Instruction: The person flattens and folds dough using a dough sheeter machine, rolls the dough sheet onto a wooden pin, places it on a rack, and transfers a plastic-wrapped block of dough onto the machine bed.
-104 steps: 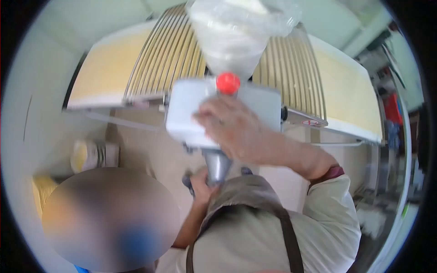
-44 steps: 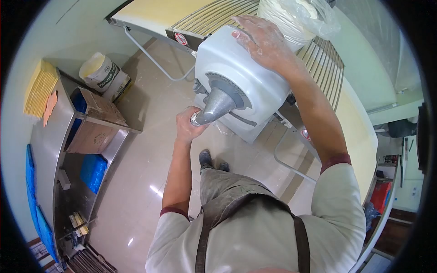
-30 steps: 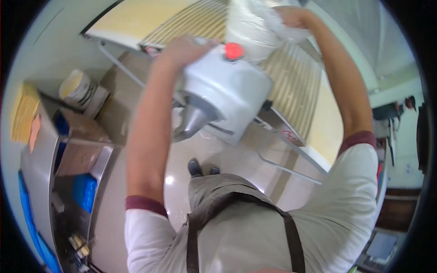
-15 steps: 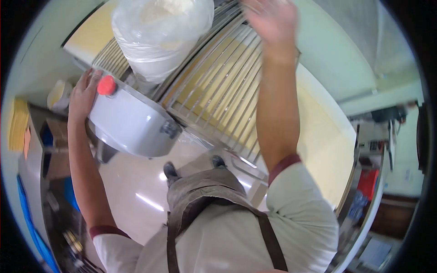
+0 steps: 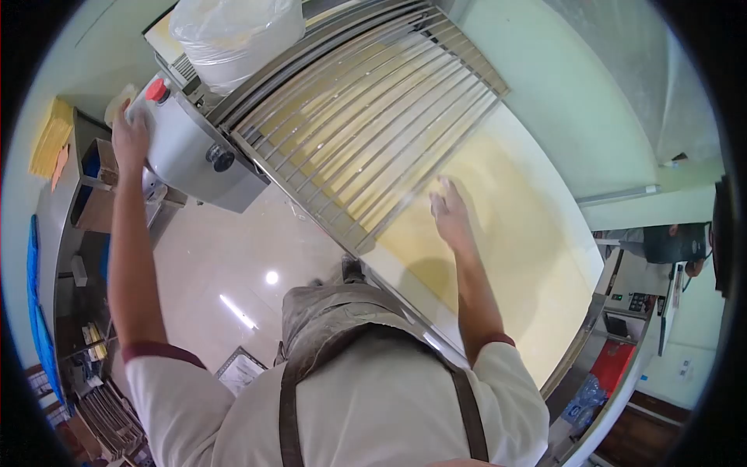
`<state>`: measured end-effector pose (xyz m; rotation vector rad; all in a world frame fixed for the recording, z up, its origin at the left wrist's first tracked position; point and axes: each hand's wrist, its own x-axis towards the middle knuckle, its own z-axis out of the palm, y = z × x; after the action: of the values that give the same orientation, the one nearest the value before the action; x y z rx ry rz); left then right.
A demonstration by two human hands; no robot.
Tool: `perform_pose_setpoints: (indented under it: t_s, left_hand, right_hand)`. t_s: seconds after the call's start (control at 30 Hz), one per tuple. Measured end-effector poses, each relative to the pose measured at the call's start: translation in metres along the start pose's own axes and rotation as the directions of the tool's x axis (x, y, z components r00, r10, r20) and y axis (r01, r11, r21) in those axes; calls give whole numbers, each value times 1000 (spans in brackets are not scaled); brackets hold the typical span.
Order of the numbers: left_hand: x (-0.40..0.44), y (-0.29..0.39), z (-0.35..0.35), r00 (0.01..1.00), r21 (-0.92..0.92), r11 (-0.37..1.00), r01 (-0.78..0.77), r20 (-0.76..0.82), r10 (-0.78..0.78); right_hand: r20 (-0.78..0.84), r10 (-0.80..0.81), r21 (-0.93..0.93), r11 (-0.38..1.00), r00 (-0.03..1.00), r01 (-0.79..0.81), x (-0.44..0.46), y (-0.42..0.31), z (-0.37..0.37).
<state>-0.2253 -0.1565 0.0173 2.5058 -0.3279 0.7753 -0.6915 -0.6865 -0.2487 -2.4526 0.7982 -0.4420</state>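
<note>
A sheet of yellow dough [image 5: 513,233] lies flat on the white belt of a dough sheeter. My right hand [image 5: 453,216] is over the dough, just beside the metal bar guard [image 5: 350,156], with its fingers a little bent and apart and nothing visible in them. Faint white haze shows near those fingertips. At the far left, my left hand [image 5: 131,138] touches the outer side of the sheeter's grey housing [image 5: 191,144]. Its fingers look stretched out, though the tips are partly hidden. A red knob [image 5: 157,91] and a black knob [image 5: 220,158] sit on that housing.
A clear plastic bag [image 5: 233,39] with pale contents stands on top of the sheeter. Shelving with boxes [image 5: 93,210] runs along the left. A yellow stack [image 5: 53,140] is at the upper left. On the right, a red item [image 5: 611,366] lies under a counter.
My right hand has come back from the far side of the guard to the dough near me. My left hand has slid to the housing's outer side. The view has shifted right.
</note>
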Motion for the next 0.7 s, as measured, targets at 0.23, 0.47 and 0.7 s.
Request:
perform_pose_setpoints:
  t_s: [0.23, 0.47, 0.7]
  left_hand:
    - [-294, 121, -46, 976, -813, 551, 187, 219, -8]
    - [-466, 255, -24, 422, -435, 28, 900, 885, 194]
    - [-514, 332, -1, 394, -413, -184, 892, 910, -131]
  right_hand:
    - [-787, 289, 179, 953, 545, -246, -147, 106, -300]
    - [-154, 456, -464, 750, 877, -471, -139, 35, -208]
    - [324, -578, -150, 750, 749, 644, -139, -40, -68]
